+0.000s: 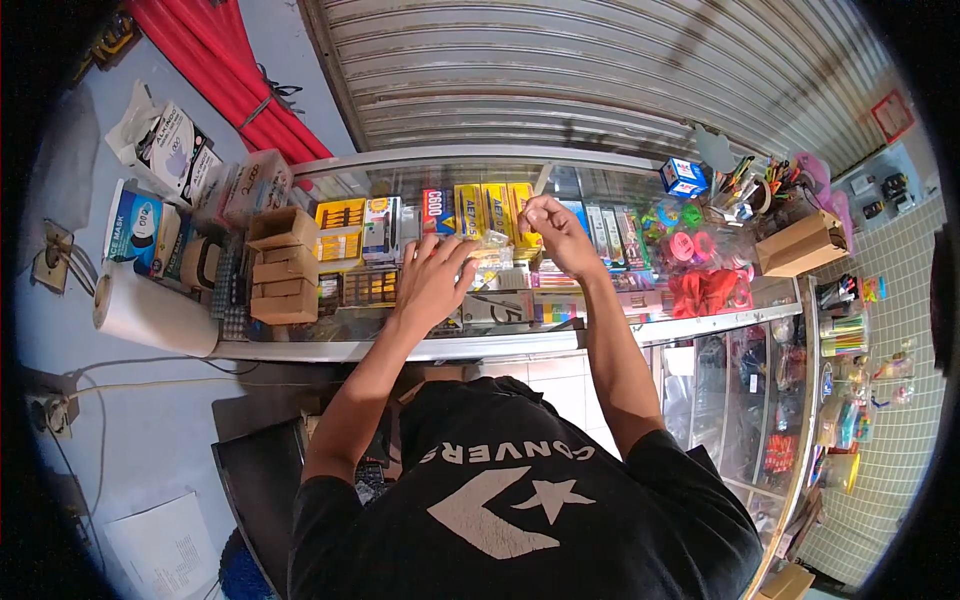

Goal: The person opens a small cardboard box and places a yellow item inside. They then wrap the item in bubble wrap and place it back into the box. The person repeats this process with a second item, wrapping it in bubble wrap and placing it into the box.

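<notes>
My left hand lies palm down over the glass counter, its fingers spread. The fingertips are beside a small crumpled clear plastic packet and seem to touch it. To the right, my right hand is raised a little, its fingers curled into a pinch near the thumb. Whatever may be between those fingertips is too small to make out. Yellow boxes stand just beyond both hands, and a white box with dark print is nearer to me.
Small brown cardboard boxes and a white roll crowd the left end. At the right are a blue box, a pen holder, red plastic items and an open cardboard box. A metal roller shutter rises behind.
</notes>
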Demonstrator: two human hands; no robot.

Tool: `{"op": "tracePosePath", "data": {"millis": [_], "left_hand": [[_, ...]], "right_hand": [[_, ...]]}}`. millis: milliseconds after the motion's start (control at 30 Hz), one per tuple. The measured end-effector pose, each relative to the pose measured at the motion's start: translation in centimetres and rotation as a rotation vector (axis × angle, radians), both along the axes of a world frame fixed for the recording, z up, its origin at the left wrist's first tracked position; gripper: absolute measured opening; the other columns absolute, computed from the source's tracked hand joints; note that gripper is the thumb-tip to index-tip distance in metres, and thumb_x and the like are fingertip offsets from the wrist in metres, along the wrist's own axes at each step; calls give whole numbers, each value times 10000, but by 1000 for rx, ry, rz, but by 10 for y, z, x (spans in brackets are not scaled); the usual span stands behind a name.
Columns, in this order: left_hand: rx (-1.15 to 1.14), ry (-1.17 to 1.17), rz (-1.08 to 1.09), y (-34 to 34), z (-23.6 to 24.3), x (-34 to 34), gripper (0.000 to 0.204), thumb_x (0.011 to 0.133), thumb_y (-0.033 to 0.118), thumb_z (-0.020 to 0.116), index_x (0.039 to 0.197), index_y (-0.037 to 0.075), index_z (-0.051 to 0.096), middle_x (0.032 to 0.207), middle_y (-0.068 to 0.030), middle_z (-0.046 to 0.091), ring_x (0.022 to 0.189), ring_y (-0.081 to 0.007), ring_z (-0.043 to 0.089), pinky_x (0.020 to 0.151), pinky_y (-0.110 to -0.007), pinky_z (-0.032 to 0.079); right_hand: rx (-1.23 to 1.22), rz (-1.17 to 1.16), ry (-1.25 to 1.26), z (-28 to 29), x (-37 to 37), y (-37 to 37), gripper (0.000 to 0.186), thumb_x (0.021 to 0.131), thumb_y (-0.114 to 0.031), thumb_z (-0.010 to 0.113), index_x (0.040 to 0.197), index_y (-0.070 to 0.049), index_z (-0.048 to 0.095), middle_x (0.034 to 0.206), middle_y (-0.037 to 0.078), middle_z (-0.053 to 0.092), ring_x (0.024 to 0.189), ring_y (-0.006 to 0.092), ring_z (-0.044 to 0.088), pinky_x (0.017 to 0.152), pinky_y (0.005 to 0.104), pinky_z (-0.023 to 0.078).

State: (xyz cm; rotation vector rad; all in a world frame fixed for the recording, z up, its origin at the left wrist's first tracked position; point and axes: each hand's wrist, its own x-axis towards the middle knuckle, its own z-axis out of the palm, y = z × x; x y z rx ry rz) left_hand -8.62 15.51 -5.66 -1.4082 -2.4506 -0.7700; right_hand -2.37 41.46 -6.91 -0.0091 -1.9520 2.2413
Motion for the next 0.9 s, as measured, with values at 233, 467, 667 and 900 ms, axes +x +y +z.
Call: {"op": "tracePosePath", "data": {"millis": [233, 467, 667, 900], "left_hand": [[6, -103, -9, -3, -2, -4, 319, 988, 240, 659, 1260, 74, 673, 1195, -62, 658, 1130, -290, 550, 984, -436, 414], [20, -102, 12, -5, -6, -3, 312, 993, 265, 670, 1238, 72, 682, 1375, -105, 573, 1242, -316, 526, 1039, -454, 407], [24, -105, 15, -4, -6, -5, 329, 999, 287, 671, 1248, 72, 687, 1407, -135, 544, 1296, -349, 503, 1070, -484, 400], [36, -102, 11, -5, -10, -7, 378, 981, 305, 697, 1280, 76, 668, 1410, -138, 538, 1292, -348, 492, 1068, -491, 399]], "right_hand": [[18, -18, 14, 3, 0, -8, 100, 1071, -142, 605, 1126, -60, 622, 915, 25, 670, 904, 112, 621, 874, 273, 467], [27, -39, -55, 9, 1, -9, 137, 1063, -105, 609, 1175, -28, 599, 980, 83, 735, 893, 139, 673, 829, 291, 522], [381, -178, 88, 5, -5, -37, 553, 967, -126, 751, 1359, -49, 369, 1032, 141, 739, 948, 222, 704, 878, 365, 552], [606, -90, -111, 20, -17, -47, 667, 895, -58, 794, 1326, -63, 285, 973, 201, 734, 937, 347, 739, 867, 411, 570]]}}
